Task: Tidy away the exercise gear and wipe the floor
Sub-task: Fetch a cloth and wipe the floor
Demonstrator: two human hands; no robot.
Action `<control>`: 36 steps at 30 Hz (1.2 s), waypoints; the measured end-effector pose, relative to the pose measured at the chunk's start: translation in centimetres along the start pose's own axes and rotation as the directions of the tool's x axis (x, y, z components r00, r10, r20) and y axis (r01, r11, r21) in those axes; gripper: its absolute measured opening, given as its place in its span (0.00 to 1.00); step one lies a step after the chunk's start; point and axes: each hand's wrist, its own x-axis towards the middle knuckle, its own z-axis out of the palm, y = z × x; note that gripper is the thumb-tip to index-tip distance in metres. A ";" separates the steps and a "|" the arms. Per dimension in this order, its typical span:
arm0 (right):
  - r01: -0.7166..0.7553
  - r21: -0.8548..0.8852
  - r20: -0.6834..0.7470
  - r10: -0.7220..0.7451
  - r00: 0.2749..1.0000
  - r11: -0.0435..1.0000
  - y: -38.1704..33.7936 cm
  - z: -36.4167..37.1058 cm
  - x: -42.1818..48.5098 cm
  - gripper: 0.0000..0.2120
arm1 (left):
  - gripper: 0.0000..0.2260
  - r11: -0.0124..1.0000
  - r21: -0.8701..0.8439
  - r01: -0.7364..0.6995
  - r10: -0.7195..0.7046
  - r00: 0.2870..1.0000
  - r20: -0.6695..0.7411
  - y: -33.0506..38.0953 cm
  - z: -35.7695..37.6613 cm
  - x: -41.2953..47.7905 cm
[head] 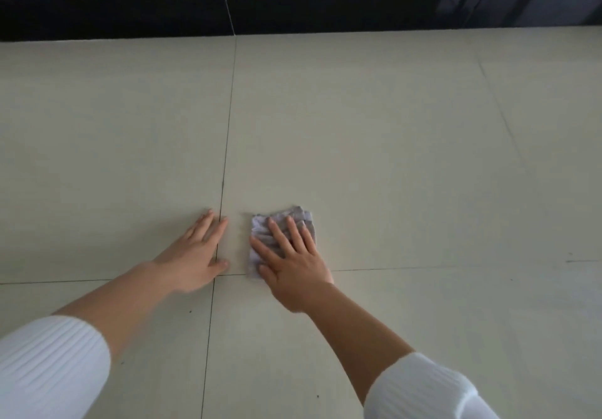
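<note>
While I wipe, my right grip [293,260] presses the cloth [303,218] flat on the floor [391,141].
Left grip [195,255] lies released, palm down beside it, likely bracing me; neither grip clenches anything.

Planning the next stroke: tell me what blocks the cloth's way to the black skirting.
Nothing visible. Bare floor runs from the cloth, under the right hand, to the skirting; the left hand rests beside it.

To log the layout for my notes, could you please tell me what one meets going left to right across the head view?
In order: left sleeve → left hand → cloth → right sleeve.
</note>
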 end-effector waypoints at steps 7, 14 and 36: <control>-0.473 0.042 0.057 0.470 0.881 0.880 11.0 -1.6 -7.7 0.32 | 0.33 0.998 0.052 0.042 -0.049 0.987 0.150 0.6 -2.0 -1.1; -0.845 0.384 0.082 0.898 0.432 0.371 10.5 -1.0 -8.4 0.28 | 0.37 0.955 0.288 -0.069 0.045 0.995 0.091 -1.0 -2.1 -0.3; -0.636 0.268 0.020 0.656 0.755 0.724 -0.9 -1.6 3.8 0.28 | 0.41 0.992 0.054 -0.111 0.113 0.993 -0.037 -9.8 -0.2 1.1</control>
